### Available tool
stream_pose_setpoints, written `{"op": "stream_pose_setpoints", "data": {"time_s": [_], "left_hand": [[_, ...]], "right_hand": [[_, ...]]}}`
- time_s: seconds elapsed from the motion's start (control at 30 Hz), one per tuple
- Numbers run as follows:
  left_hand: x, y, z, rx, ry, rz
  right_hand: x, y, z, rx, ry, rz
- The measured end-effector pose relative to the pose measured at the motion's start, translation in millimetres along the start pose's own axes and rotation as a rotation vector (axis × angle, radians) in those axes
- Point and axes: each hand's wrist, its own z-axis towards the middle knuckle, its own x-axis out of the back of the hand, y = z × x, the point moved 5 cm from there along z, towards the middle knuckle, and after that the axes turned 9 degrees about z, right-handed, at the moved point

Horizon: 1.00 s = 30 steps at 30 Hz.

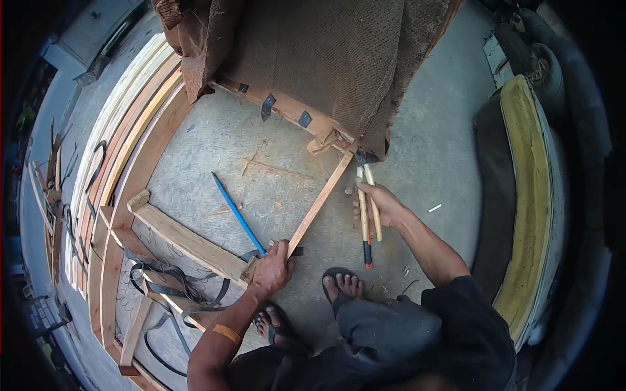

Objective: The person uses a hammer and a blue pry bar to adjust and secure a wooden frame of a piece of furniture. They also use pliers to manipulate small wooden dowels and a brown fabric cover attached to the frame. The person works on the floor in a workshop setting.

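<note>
My left hand (270, 267) is closed on the near end of a wooden rail (321, 199), beside a pale crossbeam (182, 234). A blue metal bar (238, 215) angles up from beside it; whether my fingers hold that too is unclear. My right hand (381, 205) grips a long-handled tool (362, 156) with pale handles, one red and black toward the end, and a dark metal head at the rail's far corner. That corner meets a frame covered in brown coarse fabric (313, 58), with dark metal pieces (268, 107) along its wooden edge.
Curved wooden framing (117, 195) with loose black straps (163, 280) lies at left, beside a scrap pile (52, 208). A yellow foam cushion (521, 202) and dark upholstery stand at right. My sandalled feet are below; wood scraps and a white stick (434, 208) lie on the floor.
</note>
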Motion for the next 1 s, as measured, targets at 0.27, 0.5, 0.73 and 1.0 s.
{"op": "stream_pose_setpoints", "data": {"time_s": [0.27, 0.5, 0.73, 1.0], "left_hand": [[0.4, -3.4, -1.0, -0.011, 0.011, -0.018], [0.8, -2.3, -2.1, -0.02, 0.038, -0.034], [13.3, 10.9, -6.8, -0.135, 0.317, 0.1], [47.2, 126.2, 60.3, 0.154, -0.132, -0.601]], "right_hand": [[-39.8, 0.1, -8.6, 0.074, 0.01, 0.097], [-53.1, -0.9, -2.1, 0.096, -0.032, 0.281], [-61.2, 7.2, 9.3, 0.114, -0.068, 0.444], [-71.5, 7.7, 9.1, 0.123, 0.119, 0.346]]}}
